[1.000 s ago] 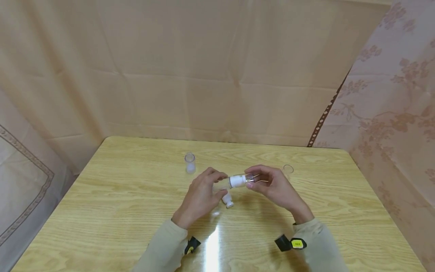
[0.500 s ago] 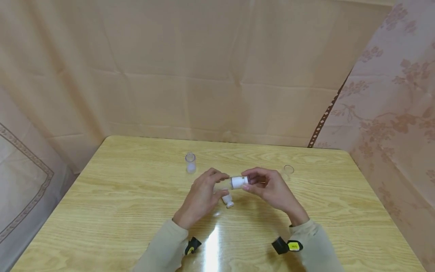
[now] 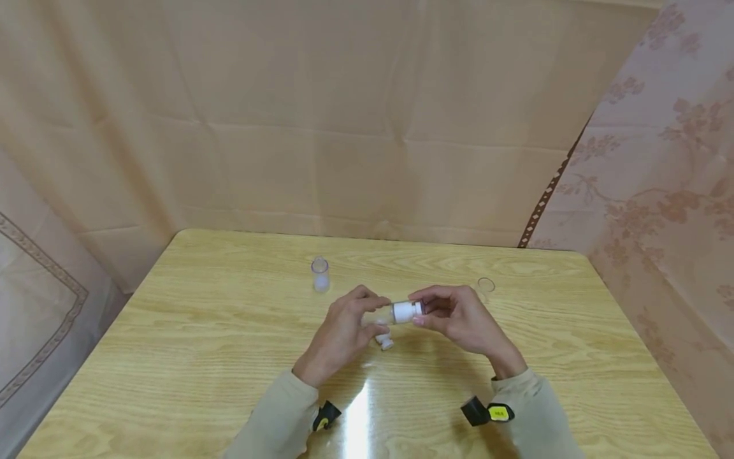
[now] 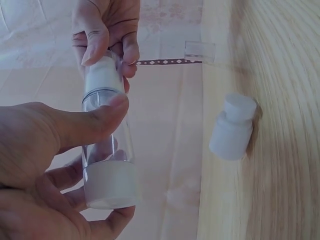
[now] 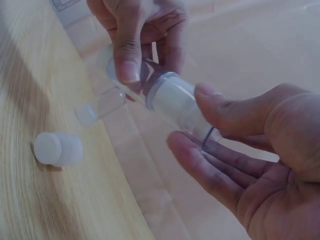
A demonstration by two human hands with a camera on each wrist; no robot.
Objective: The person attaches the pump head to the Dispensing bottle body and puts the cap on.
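My left hand (image 3: 344, 325) grips a see-through pump bottle (image 4: 110, 185) round its body, thumb on one side and fingers on the other. The bottle lies tilted sideways in the air over the table, its white base toward my left palm. At the other end, its white pump collar (image 3: 404, 311) sits at the body's rim. My right hand (image 3: 459, 315) pinches the clear cap (image 5: 206, 140) over that collar between thumb and fingers. Below the bottle a loose white pump head (image 4: 232, 127) rests on the table, partly hidden by my left hand in the head view.
A second clear bottle body (image 3: 320, 280) with white at its bottom stands farther back on the wooden table (image 3: 201, 319). Toward the right is another clear cap (image 3: 486, 285), seen mostly as a thin ring. Curtains (image 3: 355, 159) hang behind the table.
My right hand has moved slightly left and its fingers have closed in around the bottle's capped end. Both hands and the bottle have sunk a little. The things on the table have stayed put.
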